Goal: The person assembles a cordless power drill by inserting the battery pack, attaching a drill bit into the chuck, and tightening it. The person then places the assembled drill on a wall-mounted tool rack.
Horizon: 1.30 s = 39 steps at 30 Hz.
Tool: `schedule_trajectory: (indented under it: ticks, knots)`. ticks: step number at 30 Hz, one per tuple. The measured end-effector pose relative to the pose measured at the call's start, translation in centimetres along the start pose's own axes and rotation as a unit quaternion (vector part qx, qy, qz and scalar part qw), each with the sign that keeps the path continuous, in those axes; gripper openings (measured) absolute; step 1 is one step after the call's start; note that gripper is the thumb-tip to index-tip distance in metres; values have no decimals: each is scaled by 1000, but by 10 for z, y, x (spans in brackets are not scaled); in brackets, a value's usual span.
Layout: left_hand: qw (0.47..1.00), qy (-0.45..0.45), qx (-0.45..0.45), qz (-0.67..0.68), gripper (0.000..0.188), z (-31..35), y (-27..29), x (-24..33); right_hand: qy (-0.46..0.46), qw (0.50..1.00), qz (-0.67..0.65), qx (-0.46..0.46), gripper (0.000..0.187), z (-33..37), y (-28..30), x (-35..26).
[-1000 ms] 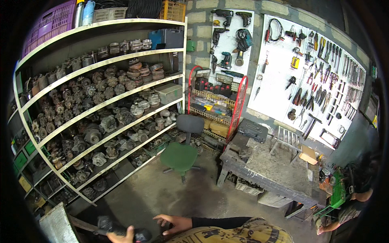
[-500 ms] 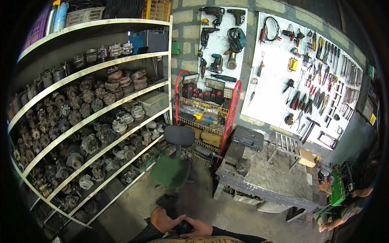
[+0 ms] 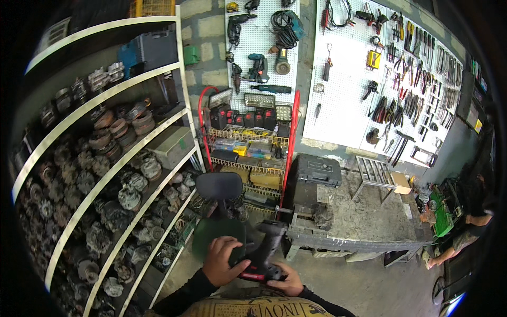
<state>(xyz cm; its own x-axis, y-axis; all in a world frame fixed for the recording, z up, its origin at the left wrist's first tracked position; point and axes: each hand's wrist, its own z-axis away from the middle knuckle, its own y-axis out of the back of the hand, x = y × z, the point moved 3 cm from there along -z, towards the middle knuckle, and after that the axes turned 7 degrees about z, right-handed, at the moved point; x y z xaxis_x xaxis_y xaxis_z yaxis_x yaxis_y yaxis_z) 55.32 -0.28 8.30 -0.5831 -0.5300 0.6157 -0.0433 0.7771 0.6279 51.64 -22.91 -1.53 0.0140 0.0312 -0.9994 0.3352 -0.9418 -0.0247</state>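
Note:
A black cordless drill [image 3: 265,244] stands upright in front of me, its head at the top and a red-marked battery [image 3: 252,276] at its base. My right hand [image 3: 287,280] is closed around the right side of that base. On the other side is my left hand [image 3: 224,262], fingers bent but apart, the thumb tip at the battery's left edge. Behind my left hand is the office chair with a green seat [image 3: 208,239] and dark backrest [image 3: 219,186].
Left, a shelf rack [image 3: 113,203] holds rows of used metal parts. Ahead stands a red-framed wire rack [image 3: 290,158] with batteries and boxes. A workbench [image 3: 364,219] carries a black case [image 3: 318,170]. Tools hang on pegboards [image 3: 346,113]. Another person's leg [image 3: 449,253] shows far right.
The drill has come up and into plain view from low between my hands. My left hand has lifted and spread its fingers; the right has moved rightward. The view has shifted.

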Motion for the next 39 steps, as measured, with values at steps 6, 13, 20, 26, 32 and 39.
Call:
schedule_trajectory:
  ticks: [6, 13, 20, 26, 32, 39]
  knots:
    - [888, 129, 173, 405, 37, -55, -27, -80, 84, 989, 39, 119, 66, -101, 87, -27]
    - [687, 211, 19, 696, 52, -207, -93, -141, 178, 980, 4, 86, 65, -260, 171, -102]
    - [594, 113, -9, 797, 42, -353, -93, -133, 212, 970, 112, 32, 66, -365, 208, -162]
    - [610, 51, 45, 790, 36, -458, -75, -147, 324, 882, 320, 122, 67, -427, 237, -224]
    - [652, -54, 110, 748, 39, -586, -31, -193, 318, 875, 302, 207, 56, -417, 291, -208]
    - [668, -100, 114, 729, 38, -792, 55, -271, 106, 924, 142, 338, 41, -414, 345, -67]
